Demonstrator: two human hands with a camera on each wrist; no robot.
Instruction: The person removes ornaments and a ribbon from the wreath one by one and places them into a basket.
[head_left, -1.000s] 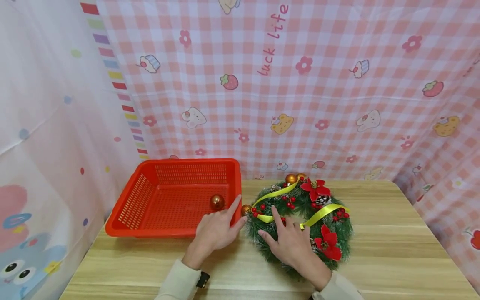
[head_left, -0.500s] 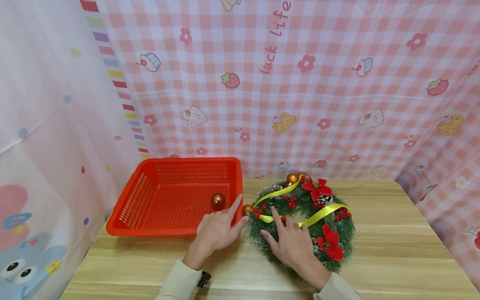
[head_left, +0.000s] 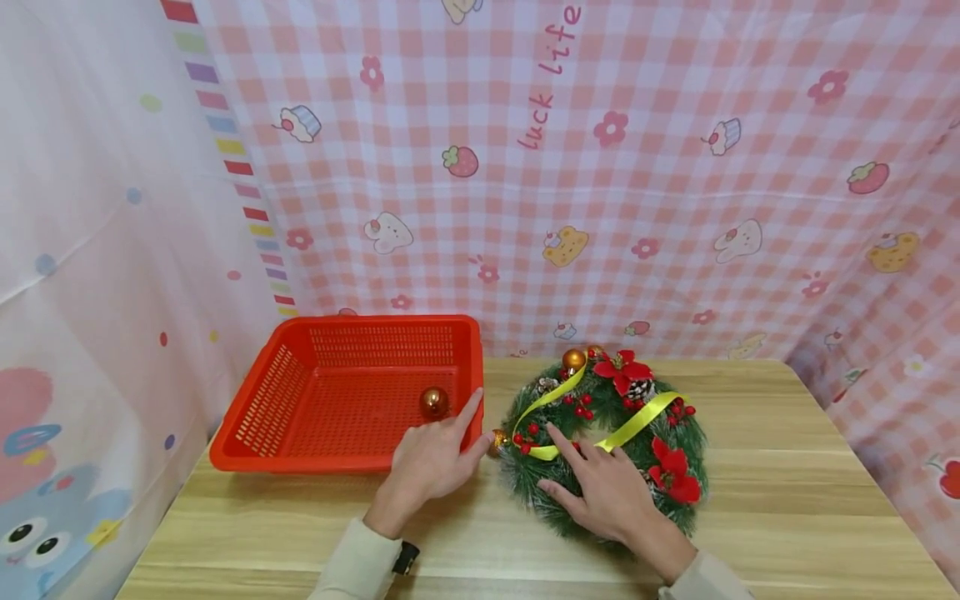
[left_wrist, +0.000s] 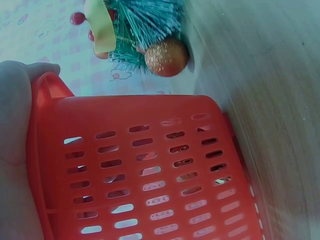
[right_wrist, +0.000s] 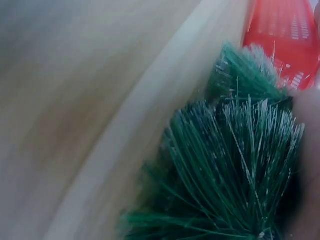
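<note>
In the head view, my left hand rests at the near right corner of a red plastic basket. Its index finger lies straight along the rim, thumb pointing right; the other fingertips are hidden. A shiny copper-coloured bauble sits inside the basket. Spread over the near part of a green wreath is my right hand, index finger and thumb extended. Yellow ribbon, red flowers, berries and pinecones trim the wreath. A gold bauble at its edge faces the basket wall in the left wrist view.
A light wooden table carries basket and wreath side by side, with a narrow gap between them. Behind hangs a pink checked cloth. A white printed cloth closes the left side.
The wreath has turned slightly counterclockwise, its left bauble coming nearer and its near red flower shifting right and away. My right hand has moved a little right with it. The left hand stays put.
</note>
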